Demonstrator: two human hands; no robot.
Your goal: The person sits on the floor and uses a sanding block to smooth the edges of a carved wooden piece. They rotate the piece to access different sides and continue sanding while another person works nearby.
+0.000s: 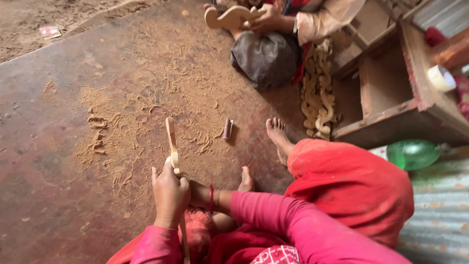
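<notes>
Left hand [170, 194] grips the wooden strip [171, 142] (right hand hidden, can't tell) above open sawdust-strewn floor [58, 146].

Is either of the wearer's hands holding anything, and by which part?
The left hand grips a thin wooden strip around its middle. The right hand is hidden behind it; cannot tell.

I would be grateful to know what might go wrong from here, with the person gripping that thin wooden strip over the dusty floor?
1. The thin wooden strip is gripped only near its middle by the left hand; its free end might flex or snap under pressure.
2. The right hand is hidden behind the left, close to the strip, so a slip could perhaps hurt its fingers.
3. Loose sawdust lies beside the bare foot and may be slippery.
</notes>
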